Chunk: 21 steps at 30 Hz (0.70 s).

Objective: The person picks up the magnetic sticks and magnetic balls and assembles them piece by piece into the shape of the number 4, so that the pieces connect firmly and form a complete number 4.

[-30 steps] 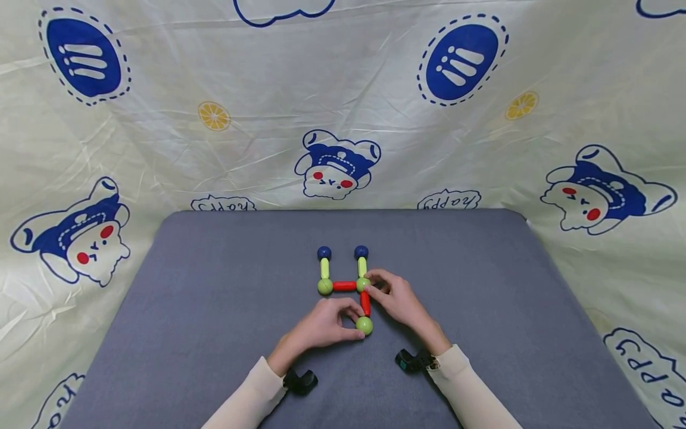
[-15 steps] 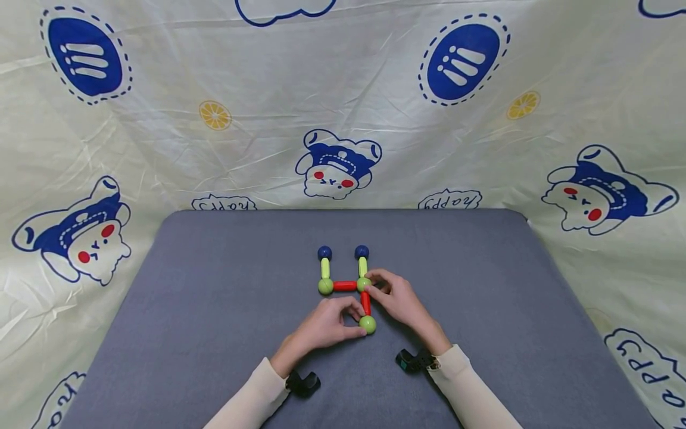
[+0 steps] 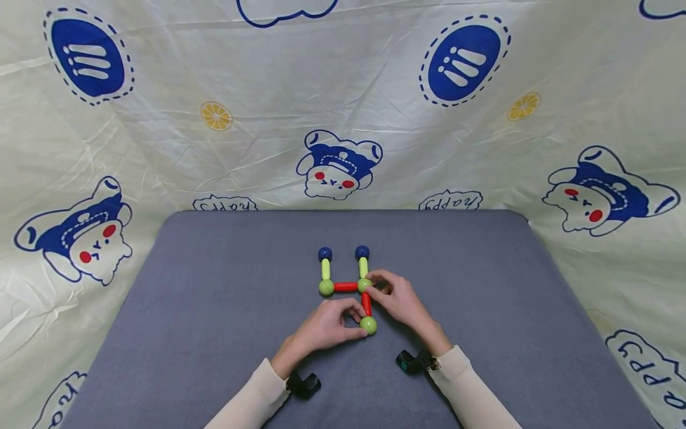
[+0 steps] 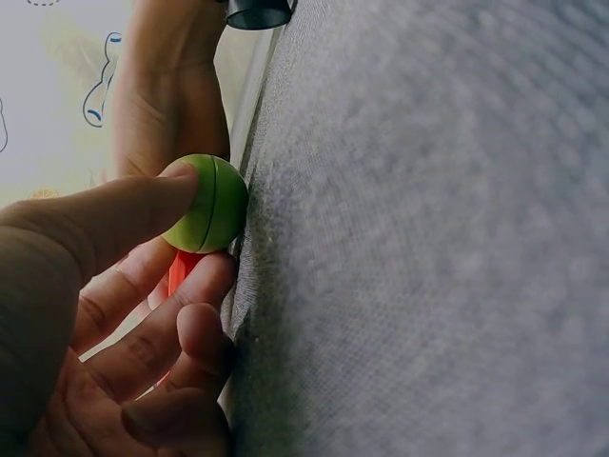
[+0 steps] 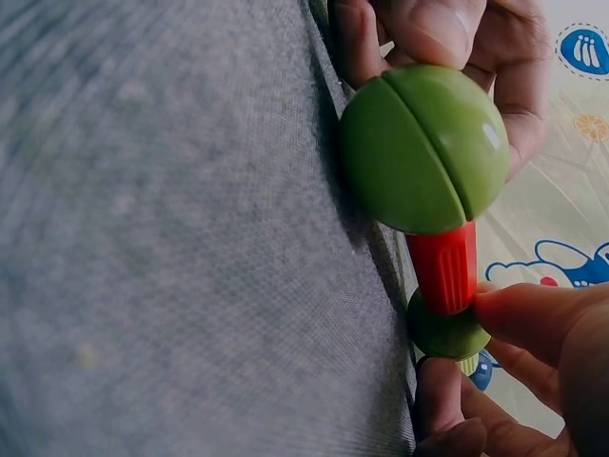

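A construction of balls and rods lies flat on the grey table. My left hand point(image 3: 328, 325) pinches the nearest green ball point(image 3: 368, 326), its thumb pressing one side in the left wrist view. From that ball a red rod point(image 3: 367, 304) runs to a second green ball point(image 3: 364, 286), which my right hand point(image 3: 399, 300) holds between thumb and fingers. Another red rod point(image 3: 345, 287) links it to a left green ball point(image 3: 326, 288). Yellow-green rods point(image 3: 326, 269) point away from both, each tipped with a dark blue ball point(image 3: 324, 254).
Grey cloth covers the table point(image 3: 230, 274) around the construction. Behind it hangs a pale printed curtain point(image 3: 364, 77). A black wrist device point(image 3: 303, 385) sits on the left wrist, and another black device point(image 3: 411, 361) on the right.
My left hand has shifted the nearest green ball slightly to the right, swinging the red rod's near end with it. My right hand has kept its place on the second green ball.
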Each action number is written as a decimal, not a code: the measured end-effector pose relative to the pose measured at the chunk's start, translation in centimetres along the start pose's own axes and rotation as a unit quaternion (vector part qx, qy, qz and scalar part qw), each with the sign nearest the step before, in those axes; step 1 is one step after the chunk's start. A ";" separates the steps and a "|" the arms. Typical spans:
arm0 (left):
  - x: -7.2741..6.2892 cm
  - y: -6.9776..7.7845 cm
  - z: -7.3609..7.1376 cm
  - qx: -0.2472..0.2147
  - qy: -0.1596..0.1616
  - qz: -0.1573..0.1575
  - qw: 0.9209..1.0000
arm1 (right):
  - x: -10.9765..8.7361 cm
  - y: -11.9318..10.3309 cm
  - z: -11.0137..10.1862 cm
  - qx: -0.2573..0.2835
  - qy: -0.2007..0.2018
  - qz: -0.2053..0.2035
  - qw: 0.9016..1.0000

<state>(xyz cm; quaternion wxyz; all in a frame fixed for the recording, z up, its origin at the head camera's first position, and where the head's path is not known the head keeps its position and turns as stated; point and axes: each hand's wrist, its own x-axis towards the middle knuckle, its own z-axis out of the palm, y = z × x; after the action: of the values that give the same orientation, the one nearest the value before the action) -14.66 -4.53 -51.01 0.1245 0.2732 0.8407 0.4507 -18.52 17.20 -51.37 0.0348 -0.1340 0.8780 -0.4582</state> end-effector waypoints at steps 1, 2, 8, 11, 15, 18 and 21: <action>0.0 0.0 0.0 0.000 0.001 0.001 1.000 | 0.0 0.0 0.0 0.000 0.001 0.000 1.000; 0.0 0.0 0.0 -0.001 0.001 0.001 1.000 | 0.0 0.0 -0.1 0.001 0.001 0.000 1.000; 0.2 0.0 0.0 -0.006 0.003 0.007 1.000 | 0.1 -0.1 -0.3 -0.007 0.001 0.007 1.000; 0.0 -0.1 -0.3 -0.011 0.000 0.009 1.000 | 0.2 -0.1 -0.3 -0.010 0.002 0.010 1.000; -0.6 -0.2 -1.2 -0.007 0.002 0.007 1.000 | 0.2 -0.2 -0.4 -0.008 -0.002 0.017 1.000; -1.1 -0.6 -2.1 0.001 0.007 -0.002 1.000 | 0.2 -0.3 -0.4 -0.011 -0.007 0.020 1.000; -1.7 -1.1 -3.2 0.012 0.015 -0.018 1.000 | 0.1 -0.3 -0.6 -0.015 -0.014 0.020 1.000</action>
<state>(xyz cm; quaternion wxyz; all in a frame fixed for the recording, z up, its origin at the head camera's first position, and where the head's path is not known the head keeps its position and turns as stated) -15.10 -8.27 -50.19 0.1170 0.2532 0.8522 0.4427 -18.70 17.50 -50.78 0.0544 -0.1238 0.8869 -0.4418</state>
